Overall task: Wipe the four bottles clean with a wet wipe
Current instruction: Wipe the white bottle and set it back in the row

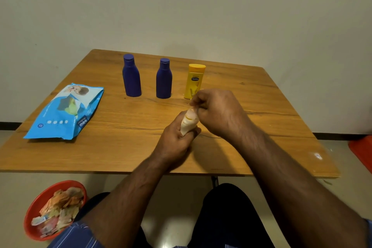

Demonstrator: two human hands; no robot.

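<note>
My left hand (177, 139) grips a small bottle (189, 122) that is wrapped in a thin white wet wipe; only its upper part shows above my fist. My right hand (217, 110) pinches the wipe at the bottle's top. Behind them, in a row on the wooden table (124, 147), stand two dark blue bottles (131, 76) (164, 79) and a yellow bottle (193, 80), all upright. My right hand's knuckles hide the yellow bottle's lower right part.
A blue pack of wet wipes (66, 110) lies flat on the table's left side. On the floor at the lower left, a red bin (38, 205) holds several crumpled scraps. Something red (362, 151) lies on the floor at the right edge.
</note>
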